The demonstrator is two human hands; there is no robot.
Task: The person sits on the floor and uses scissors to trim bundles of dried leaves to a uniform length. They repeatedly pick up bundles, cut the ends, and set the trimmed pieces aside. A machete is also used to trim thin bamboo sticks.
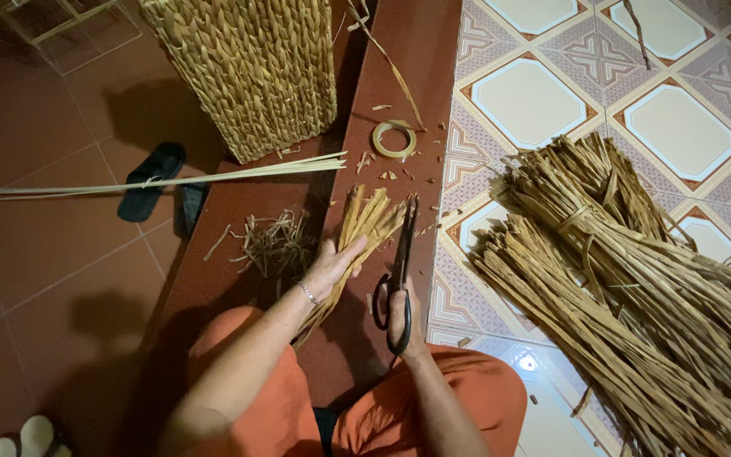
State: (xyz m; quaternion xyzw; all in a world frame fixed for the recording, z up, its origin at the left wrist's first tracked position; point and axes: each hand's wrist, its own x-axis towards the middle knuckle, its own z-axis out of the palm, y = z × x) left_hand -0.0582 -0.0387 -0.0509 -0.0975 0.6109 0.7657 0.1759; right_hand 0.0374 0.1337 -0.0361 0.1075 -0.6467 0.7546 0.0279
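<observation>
The left hand is closed around a small bundle of dried straw, held over the red step. The right hand grips black scissors, blades just beside the straw tips.

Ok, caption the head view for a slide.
Left hand grips a bunch of dried tan straw strips while right hand holds black-handled scissors beside it.

Dry straw bundle upright beside black scissors.
</observation>
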